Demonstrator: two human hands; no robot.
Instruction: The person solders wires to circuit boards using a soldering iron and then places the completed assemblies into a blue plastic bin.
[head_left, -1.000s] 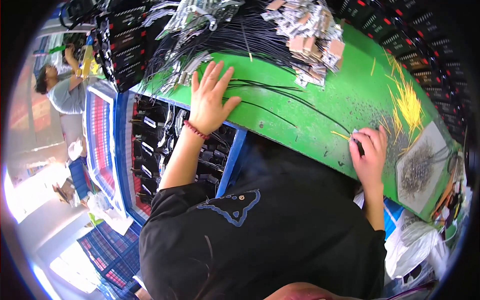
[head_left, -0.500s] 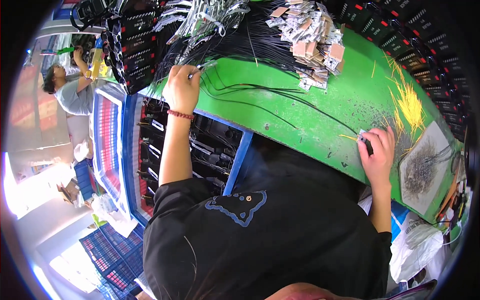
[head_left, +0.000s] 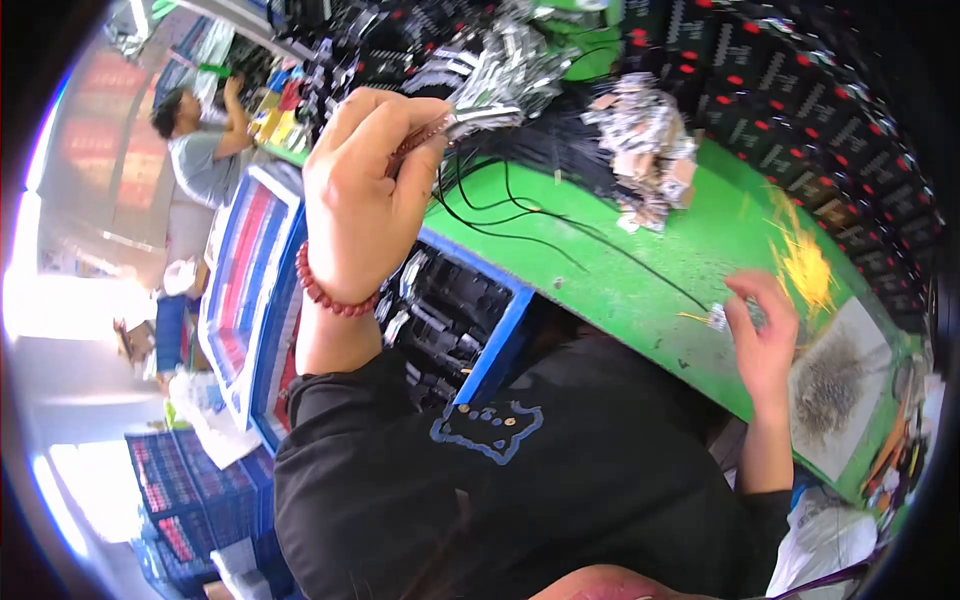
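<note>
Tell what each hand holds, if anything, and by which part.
The left hand pinches a silvery strip by its left end; for the right hand, it cannot be told.

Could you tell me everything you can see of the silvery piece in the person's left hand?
The silvery piece is narrow, elongated and shiny, looking like metal or foil, though its material is uncertain. The left hand pinches one end between thumb and fingers; the other end points toward the picture's right. It appears raised above the green tabletop. Thin black wires seem to hang from it, but their join is unclear.
</note>
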